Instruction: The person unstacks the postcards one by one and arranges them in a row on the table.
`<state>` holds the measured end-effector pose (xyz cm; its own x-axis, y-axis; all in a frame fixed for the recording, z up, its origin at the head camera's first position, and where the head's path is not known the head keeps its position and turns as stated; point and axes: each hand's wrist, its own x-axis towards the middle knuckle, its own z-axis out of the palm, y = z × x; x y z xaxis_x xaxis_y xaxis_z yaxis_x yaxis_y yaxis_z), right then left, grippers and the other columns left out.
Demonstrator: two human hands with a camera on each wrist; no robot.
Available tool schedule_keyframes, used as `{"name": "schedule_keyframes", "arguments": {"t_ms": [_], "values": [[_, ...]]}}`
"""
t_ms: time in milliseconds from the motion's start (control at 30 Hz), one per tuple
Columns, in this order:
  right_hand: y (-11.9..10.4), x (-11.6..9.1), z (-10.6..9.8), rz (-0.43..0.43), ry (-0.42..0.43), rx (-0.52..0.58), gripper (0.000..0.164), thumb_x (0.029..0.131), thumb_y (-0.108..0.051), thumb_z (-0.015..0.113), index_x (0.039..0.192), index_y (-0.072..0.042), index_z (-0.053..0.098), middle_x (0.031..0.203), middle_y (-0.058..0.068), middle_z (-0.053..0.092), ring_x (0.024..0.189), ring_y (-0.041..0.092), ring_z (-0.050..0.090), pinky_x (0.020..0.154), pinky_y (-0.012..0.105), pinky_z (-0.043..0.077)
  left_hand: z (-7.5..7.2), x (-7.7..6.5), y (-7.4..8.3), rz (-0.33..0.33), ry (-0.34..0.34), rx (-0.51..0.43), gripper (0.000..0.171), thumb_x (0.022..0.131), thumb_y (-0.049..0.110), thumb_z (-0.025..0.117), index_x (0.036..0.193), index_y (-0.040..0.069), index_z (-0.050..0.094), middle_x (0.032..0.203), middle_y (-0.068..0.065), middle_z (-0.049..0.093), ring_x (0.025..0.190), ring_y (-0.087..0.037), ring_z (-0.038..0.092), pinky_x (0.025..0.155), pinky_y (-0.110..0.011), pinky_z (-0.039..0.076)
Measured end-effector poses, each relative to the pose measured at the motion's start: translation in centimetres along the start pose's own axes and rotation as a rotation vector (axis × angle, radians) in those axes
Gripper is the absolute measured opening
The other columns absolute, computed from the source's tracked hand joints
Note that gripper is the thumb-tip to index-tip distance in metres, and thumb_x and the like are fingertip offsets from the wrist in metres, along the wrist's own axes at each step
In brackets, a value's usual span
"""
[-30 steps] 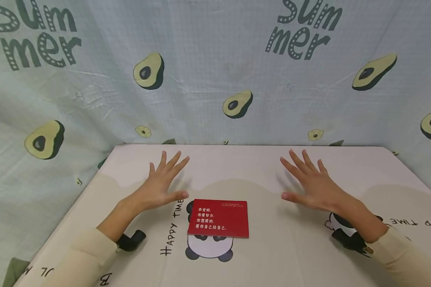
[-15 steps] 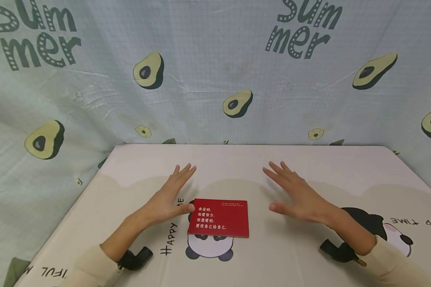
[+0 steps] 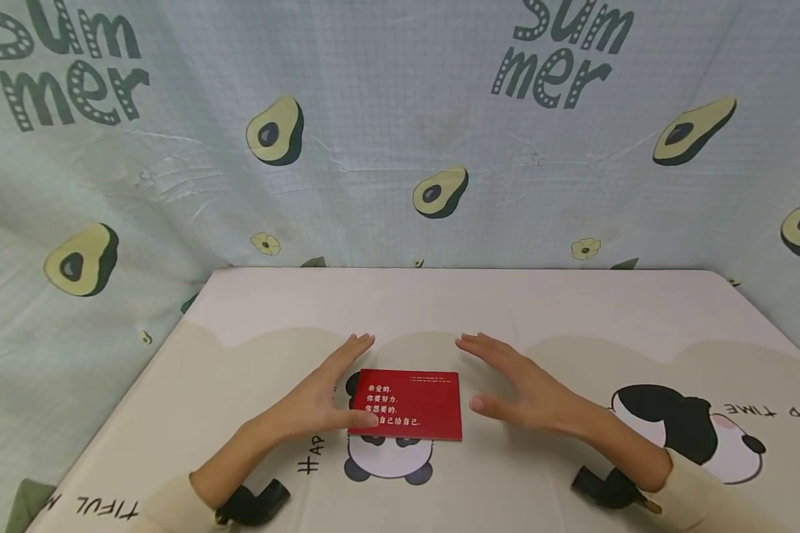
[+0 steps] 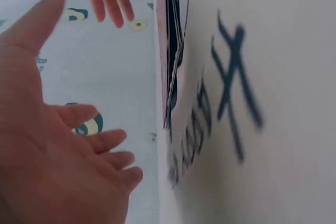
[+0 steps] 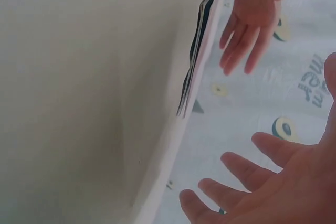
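Observation:
A thin red booklet (image 3: 413,403) with white printed characters lies on the table, over a printed panda head. Edge-on in the left wrist view, the booklet (image 4: 173,51) shows several thin layers, slightly parted. My left hand (image 3: 320,396) is at its left side, fingers extended and thumb overlapping the lower left corner; the head view does not settle whether the thumb touches it. To its right, my right hand (image 3: 523,389) hovers apart, with fingers extended and thumb spread. Both palms face each other, and neither hand grips anything. The right wrist view also shows the booklet (image 5: 197,51) side-on.
A pale cloth with printed pandas and lettering covers the table (image 3: 507,481). Behind the table's far edge hangs a light curtain (image 3: 353,89) with avocado prints. Black wrist-worn devices, such as the left one (image 3: 256,503), hang below each wrist.
Both hands have moved inward and nearer to me, closing in on the booklet from either side. Their spread fingers have drawn closer together. The booklet stays in place.

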<state>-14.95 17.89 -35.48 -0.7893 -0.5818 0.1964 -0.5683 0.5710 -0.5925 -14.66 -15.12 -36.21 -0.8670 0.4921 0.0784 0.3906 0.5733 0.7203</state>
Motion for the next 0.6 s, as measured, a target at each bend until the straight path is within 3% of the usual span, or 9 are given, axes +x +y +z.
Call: {"name": "schedule_keyframes", "arguments": {"t_ms": [367, 600], "values": [[-0.7, 0.4, 1.7, 0.061, -0.079, 0.155, 0.072, 0.084, -0.045, 0.068, 0.146, -0.021, 0.039, 0.147, -0.004, 0.036, 0.135, 0.021, 0.031, 0.098, 0.053, 0.04, 0.8, -0.3, -1.4, -0.014, -0.056, -0.02, 0.102, 0.067, 0.04, 0.083, 0.151, 0.017, 0.029, 0.154, -0.007, 0.027, 0.142, -0.029, 0.017, 0.104, -0.058, 0.032], [-0.9, 0.5, 2.5, 0.09, -0.104, 0.176, 0.078, 0.079, -0.041, 0.075, 0.145, -0.02, 0.04, 0.148, 0.001, 0.035, 0.136, 0.025, 0.028, 0.099, 0.053, 0.041, 1.1, -0.3, -1.8, 0.006, -0.076, -0.019, 0.103, 0.067, 0.036, 0.085, 0.15, 0.017, 0.029, 0.154, -0.008, 0.026, 0.142, -0.029, 0.017, 0.104, -0.057, 0.033]]}}
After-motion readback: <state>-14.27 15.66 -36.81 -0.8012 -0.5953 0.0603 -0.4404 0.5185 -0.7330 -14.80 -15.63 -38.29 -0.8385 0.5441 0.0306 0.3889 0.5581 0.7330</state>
